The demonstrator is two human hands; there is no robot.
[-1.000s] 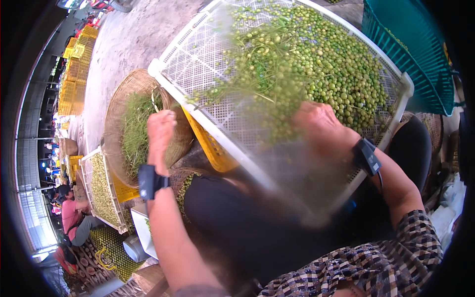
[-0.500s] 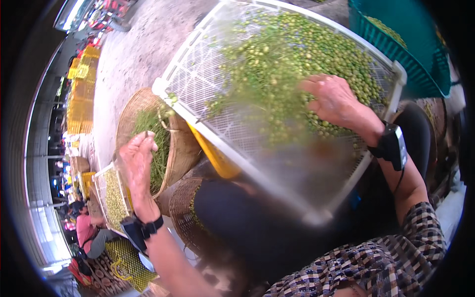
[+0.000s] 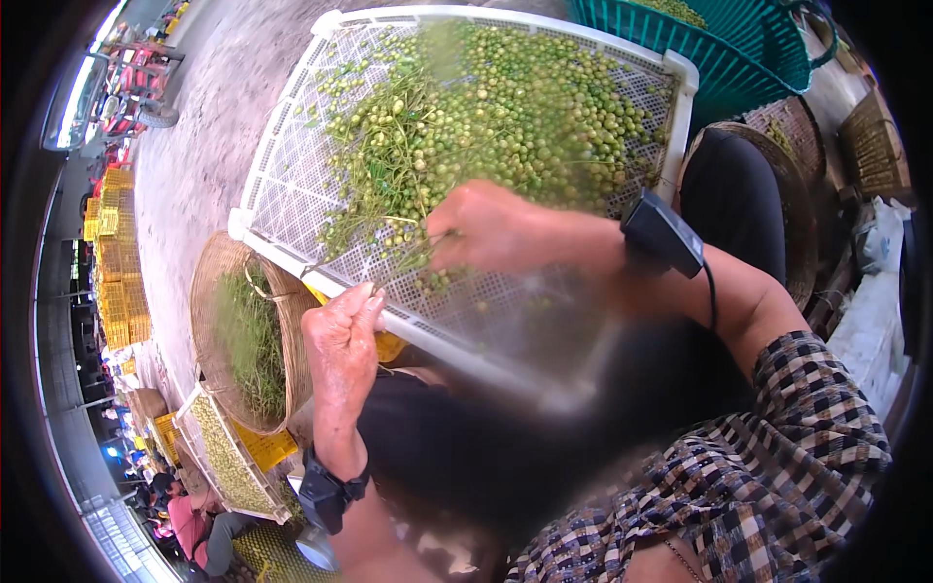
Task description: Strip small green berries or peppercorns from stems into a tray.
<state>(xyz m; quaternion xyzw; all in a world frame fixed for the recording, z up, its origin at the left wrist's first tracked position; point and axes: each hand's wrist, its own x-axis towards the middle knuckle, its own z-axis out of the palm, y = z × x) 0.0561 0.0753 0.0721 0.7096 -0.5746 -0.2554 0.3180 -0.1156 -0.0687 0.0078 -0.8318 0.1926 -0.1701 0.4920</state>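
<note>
A white mesh tray (image 3: 277, 146) lies tilted before me, with many small round green fruits (image 3: 544, 107) and a tangle of thin green stems (image 3: 394, 146) on it. My right hand (image 3: 476, 228) is over the near part of the tray, fingers curled around stems beside the tangle. Close by, at the tray's near-left edge, my left hand (image 3: 342, 335) has its thumb and fingers pinched together; what is between them is too small to make out. Left of that hand a wicker basket (image 3: 206, 301) holds a heap of plucked green stems (image 3: 248, 340).
A green plastic basket (image 3: 661, 44) stands beyond the tray's right corner. More woven baskets (image 3: 875, 146) are at the right. Far left are stacked yellow crates (image 3: 119, 262). A person in pink (image 3: 190, 525) sits by another fruit-filled tray (image 3: 228, 457).
My right hand has moved left across the tray, and my left hand has come from above the wicker basket to the tray's edge. The whole view has shifted.
</note>
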